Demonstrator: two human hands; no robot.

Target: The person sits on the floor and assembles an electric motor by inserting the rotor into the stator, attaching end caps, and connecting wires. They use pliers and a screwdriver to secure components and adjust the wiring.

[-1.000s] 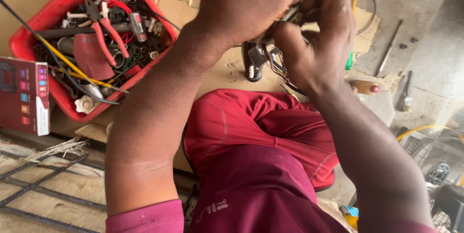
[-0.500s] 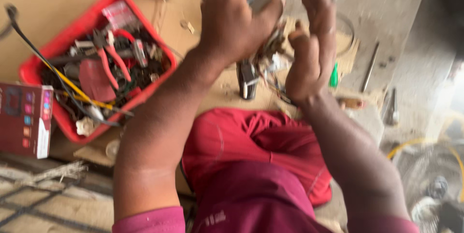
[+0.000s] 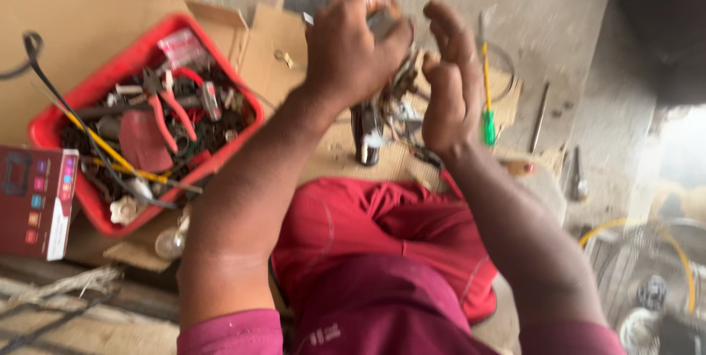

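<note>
My left hand (image 3: pixel 353 50) is closed around a small grey part at the top of a tangle of wires and metal pieces (image 3: pixel 393 108), held up over a sheet of cardboard (image 3: pixel 323 156). A dark cylindrical piece (image 3: pixel 366 134) hangs below the tangle. My right hand (image 3: pixel 447 83) is beside the tangle on its right, fingers together and raised, touching it; the frame is blurred, so its grip is unclear. A green-handled screwdriver (image 3: pixel 487 116) lies just right of that hand.
A red plastic tray (image 3: pixel 51 130) at the left holds red-handled pliers (image 3: pixel 173 108), yellow wire and several small parts. A dark red box (image 3: pixel 33 204) sits at the far left. Metal rods (image 3: pixel 539 116) lie on the concrete at the right. My red-clothed lap (image 3: pixel 382 252) fills the bottom.
Both hands have lifted the wire tangle higher and farther from me. The right hand's fingers have straightened upward; the view has shifted and blurred.
</note>
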